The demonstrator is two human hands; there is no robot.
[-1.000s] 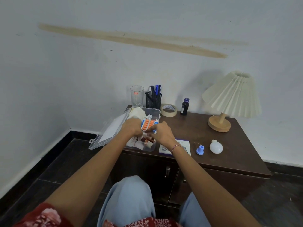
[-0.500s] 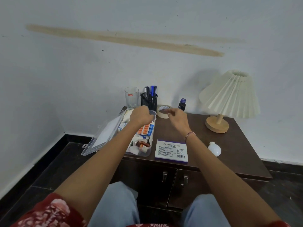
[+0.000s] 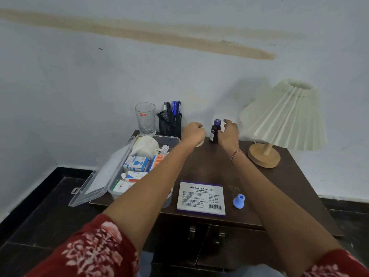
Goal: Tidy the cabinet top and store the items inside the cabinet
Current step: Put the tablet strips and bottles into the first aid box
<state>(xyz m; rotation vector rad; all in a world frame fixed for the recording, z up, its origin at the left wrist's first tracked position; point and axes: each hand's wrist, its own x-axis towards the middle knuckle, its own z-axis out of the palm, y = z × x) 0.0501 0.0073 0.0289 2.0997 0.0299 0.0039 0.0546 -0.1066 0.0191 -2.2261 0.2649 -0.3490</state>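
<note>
At the back of the cabinet top, we have left the open medicine box on our left and reached both hands toward the wall. Our left hand is clenched over the tape roll; whether it grips it we cannot tell. Just beside it, the small dark bottle stands upright, touching the spread, empty fingers of our right hand. Sorting the box looks finished; clearing loose items seems next.

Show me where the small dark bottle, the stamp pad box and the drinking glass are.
bottle (image 3: 215, 134), head view, on its dark body below the blue cap
stamp pad box (image 3: 201, 196), head view, middle of its printed top
glass (image 3: 145, 118), head view, on its clear side wall
</note>
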